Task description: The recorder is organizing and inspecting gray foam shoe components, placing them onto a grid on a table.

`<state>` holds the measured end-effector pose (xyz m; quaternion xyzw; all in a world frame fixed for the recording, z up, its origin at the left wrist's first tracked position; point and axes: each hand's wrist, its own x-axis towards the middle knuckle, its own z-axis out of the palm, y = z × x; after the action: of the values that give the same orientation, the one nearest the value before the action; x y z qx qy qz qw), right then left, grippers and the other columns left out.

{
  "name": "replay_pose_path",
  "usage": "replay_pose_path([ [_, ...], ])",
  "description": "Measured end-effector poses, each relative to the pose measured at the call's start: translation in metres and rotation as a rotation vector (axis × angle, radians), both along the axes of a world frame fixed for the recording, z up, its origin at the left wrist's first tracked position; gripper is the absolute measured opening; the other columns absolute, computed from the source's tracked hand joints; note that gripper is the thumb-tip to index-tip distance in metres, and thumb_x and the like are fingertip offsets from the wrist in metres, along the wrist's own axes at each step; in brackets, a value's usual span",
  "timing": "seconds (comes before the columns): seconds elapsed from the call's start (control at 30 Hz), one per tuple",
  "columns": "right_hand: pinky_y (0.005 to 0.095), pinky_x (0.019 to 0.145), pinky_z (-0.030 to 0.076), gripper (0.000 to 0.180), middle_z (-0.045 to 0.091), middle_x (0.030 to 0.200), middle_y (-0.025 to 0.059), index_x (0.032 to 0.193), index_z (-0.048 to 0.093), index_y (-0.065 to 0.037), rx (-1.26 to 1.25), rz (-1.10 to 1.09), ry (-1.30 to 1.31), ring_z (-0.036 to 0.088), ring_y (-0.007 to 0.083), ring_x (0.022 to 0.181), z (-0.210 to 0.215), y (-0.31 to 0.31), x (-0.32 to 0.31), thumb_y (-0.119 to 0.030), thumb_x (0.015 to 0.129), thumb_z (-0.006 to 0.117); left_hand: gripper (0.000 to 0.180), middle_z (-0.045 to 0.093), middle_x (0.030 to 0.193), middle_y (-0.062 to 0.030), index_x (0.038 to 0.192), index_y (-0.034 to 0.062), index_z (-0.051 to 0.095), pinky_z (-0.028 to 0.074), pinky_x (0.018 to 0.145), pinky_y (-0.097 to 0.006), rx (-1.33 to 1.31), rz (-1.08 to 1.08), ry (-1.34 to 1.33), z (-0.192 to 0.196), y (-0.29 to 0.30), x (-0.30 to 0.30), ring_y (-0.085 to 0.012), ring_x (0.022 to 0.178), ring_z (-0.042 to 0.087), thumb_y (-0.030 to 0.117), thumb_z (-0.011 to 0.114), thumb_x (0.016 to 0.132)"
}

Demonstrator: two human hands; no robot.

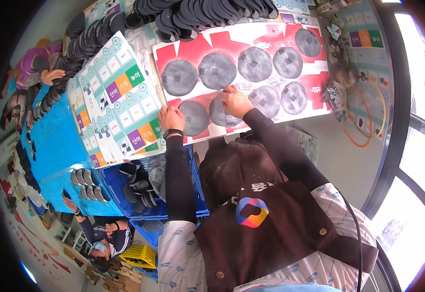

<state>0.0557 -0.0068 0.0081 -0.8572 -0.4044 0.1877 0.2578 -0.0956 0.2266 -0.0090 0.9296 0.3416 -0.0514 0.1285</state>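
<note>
Several round grey speckled pads lie in two rows on a red and white printed cardboard sheet [314, 73]. Most bear a small dark square. My right hand [237, 102] is over a lower-row pad [226, 117], covering part of it. Its fingers are bent together, and anything pinched in them is hidden. At the sheet's near left edge my left hand [172, 119] rests, fingers stretched forward, beside the leftmost lower pad [195, 119]. It appears to hold nothing.
Dark curved pieces [198, 17] are stacked along the far side. Printed boards [113, 97] lie to the left, by a blue-covered table [57, 151]. A blue crate [113, 182] with dark pieces stands below. Co-workers [108, 238] are at left. Hoses [370, 131] hang at right.
</note>
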Motion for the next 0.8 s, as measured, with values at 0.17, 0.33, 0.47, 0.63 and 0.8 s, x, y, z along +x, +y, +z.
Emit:
replay_pose_path([
  [0.17,0.0444,0.091,0.052,0.027,0.061,0.110,0.0108,0.105,0.073,-0.015,-0.041,0.081,0.031,0.056,0.0322,0.110,-0.005,0.028,0.002,-0.010,0.081,0.064,0.008,0.065,0.090,-0.0098,0.079,0.0126,0.071,0.046,0.090,-0.042,-0.034,-0.037,-0.018,-0.016,0.021,-0.008,-0.0305,0.095,0.061,0.020,0.069,0.082],
  [0.33,0.0449,0.088,0.052,0.018,0.059,0.109,0.0119,0.098,0.071,-0.012,-0.125,0.139,-0.070,0.056,0.0318,0.109,-0.007,0.034,0.006,-0.013,0.083,0.062,0.004,0.065,0.090,-0.0102,0.079,0.0133,0.071,0.046,0.091,-0.041,-0.094,-0.011,-0.030,-0.013,0.018,-0.005,-0.0312,0.095,0.061,0.017,0.070,0.080],
  [0.47,0.0449,0.087,0.051,0.016,0.059,0.108,0.0128,0.096,0.070,-0.012,-0.269,0.205,-0.133,0.056,0.0317,0.108,-0.003,0.042,0.009,-0.017,0.085,0.059,0.004,0.065,0.091,-0.0103,0.079,0.0136,0.071,0.046,0.091,-0.041,-0.149,0.021,-0.031,-0.010,0.016,-0.002,-0.0316,0.095,0.061,0.017,0.071,0.079],
  [0.63,0.0440,0.089,0.049,0.022,0.059,0.108,0.0121,0.102,0.072,-0.014,-0.279,0.310,-0.195,0.055,0.0310,0.110,0.007,0.056,0.008,-0.017,0.083,0.060,0.006,0.066,0.090,-0.0101,0.077,0.0132,0.070,0.046,0.090,-0.042,-0.168,0.028,-0.041,-0.014,0.023,-0.007,-0.0308,0.094,0.062,0.019,0.072,0.078],
  [0.8,0.0415,0.094,0.048,0.031,0.059,0.112,0.0076,0.103,0.075,-0.021,-0.210,0.621,-0.053,0.053,0.0275,0.115,0.014,0.066,-0.008,-0.008,0.078,0.062,0.006,0.067,0.088,-0.0098,0.077,0.0130,0.070,0.046,0.090,-0.042,-0.194,0.045,-0.038,-0.017,0.024,-0.009,-0.0308,0.095,0.062,0.018,0.073,0.078],
])
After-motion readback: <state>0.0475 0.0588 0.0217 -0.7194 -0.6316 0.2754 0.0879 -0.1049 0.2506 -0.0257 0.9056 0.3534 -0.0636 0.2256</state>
